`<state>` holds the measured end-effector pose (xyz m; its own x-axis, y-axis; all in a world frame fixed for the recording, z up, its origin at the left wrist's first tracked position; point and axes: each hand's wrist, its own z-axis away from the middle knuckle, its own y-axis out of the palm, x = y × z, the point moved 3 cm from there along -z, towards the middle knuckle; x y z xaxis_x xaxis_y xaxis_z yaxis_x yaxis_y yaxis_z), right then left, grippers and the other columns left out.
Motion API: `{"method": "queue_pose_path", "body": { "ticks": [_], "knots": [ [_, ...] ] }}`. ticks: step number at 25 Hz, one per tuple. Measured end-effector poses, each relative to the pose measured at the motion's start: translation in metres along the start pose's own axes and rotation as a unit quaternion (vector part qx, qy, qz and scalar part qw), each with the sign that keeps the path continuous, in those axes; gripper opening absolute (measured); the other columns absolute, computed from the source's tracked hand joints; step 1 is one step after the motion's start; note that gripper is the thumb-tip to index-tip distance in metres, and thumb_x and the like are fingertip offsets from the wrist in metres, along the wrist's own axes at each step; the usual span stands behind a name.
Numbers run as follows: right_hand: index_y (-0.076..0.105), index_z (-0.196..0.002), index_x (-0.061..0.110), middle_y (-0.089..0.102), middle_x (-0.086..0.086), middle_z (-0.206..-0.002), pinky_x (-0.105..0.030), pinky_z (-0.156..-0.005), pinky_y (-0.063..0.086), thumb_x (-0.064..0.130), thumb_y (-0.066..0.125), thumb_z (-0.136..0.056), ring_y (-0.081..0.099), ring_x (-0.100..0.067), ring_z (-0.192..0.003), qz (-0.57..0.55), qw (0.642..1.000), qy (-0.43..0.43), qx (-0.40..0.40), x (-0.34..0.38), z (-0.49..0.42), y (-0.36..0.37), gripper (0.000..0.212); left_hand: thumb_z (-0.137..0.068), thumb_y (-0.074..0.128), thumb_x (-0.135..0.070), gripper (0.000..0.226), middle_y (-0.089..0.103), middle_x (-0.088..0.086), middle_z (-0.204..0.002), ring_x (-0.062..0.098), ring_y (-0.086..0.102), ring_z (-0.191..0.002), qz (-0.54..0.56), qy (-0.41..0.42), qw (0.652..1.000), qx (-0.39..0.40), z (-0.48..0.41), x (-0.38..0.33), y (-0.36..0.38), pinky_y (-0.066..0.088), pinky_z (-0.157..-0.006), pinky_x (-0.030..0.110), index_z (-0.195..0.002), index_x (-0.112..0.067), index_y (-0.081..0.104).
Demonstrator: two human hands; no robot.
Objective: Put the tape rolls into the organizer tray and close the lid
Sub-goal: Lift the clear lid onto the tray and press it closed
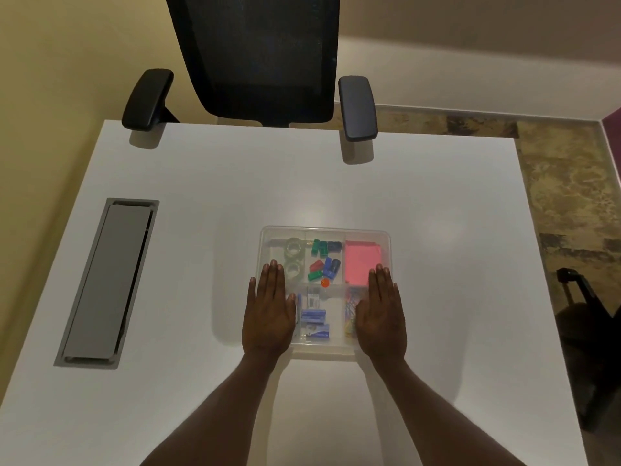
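A clear plastic organizer tray [325,231] sits on the white table, and a clear lid appears to lie over it. Two clear tape rolls [293,257] lie one behind the other in its far left compartment. My left hand [268,312] rests flat, palm down, on the tray's left side, fingertips beside the nearer roll. My right hand [381,314] lies flat on the right side, over the near right compartment. Both hands hold nothing.
The tray also holds green, blue and red clips [324,260], a pink note pad [363,260], blue staple boxes [314,322] and coloured paper clips. A grey cable hatch [107,280] is set in the table at left. A black office chair [262,58] stands at the far edge.
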<state>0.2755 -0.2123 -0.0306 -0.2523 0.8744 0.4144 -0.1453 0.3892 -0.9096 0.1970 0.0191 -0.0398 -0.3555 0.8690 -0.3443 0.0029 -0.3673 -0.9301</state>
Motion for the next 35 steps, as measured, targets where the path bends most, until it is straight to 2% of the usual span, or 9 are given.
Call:
{"method": "queue_pose_path", "body": {
  "ticks": [8, 11, 13, 15, 21, 26, 29, 33, 35],
  "knots": [
    [0.048, -0.143, 0.006, 0.045, -0.014, -0.155, -0.055, -0.115, 0.041, 0.018, 0.066, -0.095, 0.042, -0.032, -0.144, -0.042, 0.998, 0.004, -0.049, -0.003, 0.001, -0.001, 0.052, -0.108, 0.031, -0.048, 0.065, 0.015, 0.001, -0.173, 0.018, 0.009, -0.160, 0.043, 0.006, 0.999, 0.000, -0.002, 0.001, -0.005, 0.013, -0.131, 0.046, -0.164, -0.019, 0.014],
    [0.055, -0.136, 0.008, 0.047, -0.016, -0.153, -0.056, -0.122, 0.027, 0.031, 0.047, -0.104, 0.042, -0.033, -0.144, 0.035, 0.998, -0.040, -0.036, -0.006, 0.003, -0.003, 0.041, -0.107, 0.040, -0.049, 0.066, 0.023, 0.006, -0.170, 0.025, 0.019, -0.158, 0.050, -0.005, 0.999, 0.013, -0.002, 0.004, -0.011, 0.017, -0.130, 0.045, -0.162, -0.019, 0.021],
    [0.055, -0.138, 0.009, 0.045, -0.015, -0.155, -0.054, -0.124, 0.021, 0.040, 0.025, -0.107, 0.040, -0.032, -0.146, 0.075, 0.996, -0.045, -0.017, -0.008, 0.006, -0.006, 0.054, -0.105, 0.045, -0.046, 0.064, 0.032, 0.010, -0.166, 0.030, 0.028, -0.155, 0.041, 0.002, 0.999, 0.020, -0.004, 0.001, -0.020, 0.022, -0.128, 0.047, -0.160, -0.015, 0.029],
    [0.051, -0.144, 0.009, 0.043, -0.015, -0.157, -0.054, -0.124, 0.021, 0.044, 0.021, -0.107, 0.038, -0.032, -0.148, 0.081, 0.996, -0.044, -0.015, -0.008, 0.012, -0.010, 0.059, -0.105, 0.051, -0.035, 0.060, 0.042, 0.018, -0.160, 0.036, 0.038, -0.150, 0.018, 0.035, 0.999, -0.001, 0.000, -0.007, -0.029, 0.026, -0.125, 0.051, -0.155, -0.006, 0.038],
    [0.052, -0.143, 0.007, 0.052, -0.014, -0.151, -0.053, -0.115, 0.041, 0.029, 0.068, -0.095, 0.048, -0.033, -0.140, 0.015, 0.994, -0.096, -0.040, 0.033, 0.041, -0.023, 0.055, -0.104, 0.057, -0.034, 0.061, 0.039, 0.014, -0.163, 0.034, 0.034, -0.153, -0.008, 0.091, 0.996, -0.016, 0.031, -0.030, -0.039, 0.031, -0.124, 0.052, -0.156, -0.009, 0.037],
    [0.047, -0.148, 0.014, 0.047, -0.008, -0.156, -0.046, -0.122, 0.026, 0.051, 0.058, -0.095, 0.042, -0.028, -0.146, 0.011, 0.995, -0.101, 0.008, 0.055, 0.060, -0.009, 0.066, -0.104, 0.051, -0.042, 0.065, 0.030, 0.007, -0.168, 0.028, 0.023, -0.157, 0.007, 0.102, 0.995, 0.020, 0.056, -0.047, -0.028, 0.021, -0.128, 0.052, -0.160, -0.015, 0.030],
    [0.043, -0.152, 0.013, 0.041, -0.011, -0.160, -0.050, -0.121, 0.030, 0.053, 0.057, -0.094, 0.037, -0.030, -0.148, 0.052, 0.993, -0.102, 0.026, 0.058, 0.065, -0.001, 0.071, -0.102, 0.054, -0.040, 0.073, 0.016, 0.004, -0.172, 0.027, 0.010, -0.160, -0.005, 0.110, 0.992, 0.062, 0.065, -0.052, -0.018, 0.011, -0.131, 0.048, -0.163, -0.018, 0.021],
    [0.046, -0.150, 0.015, 0.042, -0.016, -0.158, -0.056, -0.110, 0.045, 0.043, 0.086, -0.075, 0.042, -0.038, -0.144, 0.079, 0.991, -0.074, 0.079, 0.056, 0.073, 0.015, 0.089, -0.103, 0.059, -0.024, 0.079, 0.004, 0.003, -0.173, 0.026, 0.000, -0.161, -0.020, 0.071, 0.992, 0.104, 0.073, -0.056, -0.009, 0.000, -0.127, 0.042, -0.165, -0.020, 0.011],
    [0.054, -0.144, 0.014, 0.051, -0.017, -0.152, -0.056, -0.104, 0.051, 0.034, 0.096, -0.062, 0.051, -0.039, -0.137, 0.085, 0.990, -0.060, 0.096, 0.054, 0.077, 0.022, 0.094, -0.104, 0.056, -0.022, 0.076, 0.004, 0.005, -0.173, 0.025, 0.001, -0.161, -0.016, 0.060, 0.992, 0.113, 0.074, -0.055, -0.007, 0.003, -0.128, 0.041, -0.164, -0.017, 0.010]
  ]
}}
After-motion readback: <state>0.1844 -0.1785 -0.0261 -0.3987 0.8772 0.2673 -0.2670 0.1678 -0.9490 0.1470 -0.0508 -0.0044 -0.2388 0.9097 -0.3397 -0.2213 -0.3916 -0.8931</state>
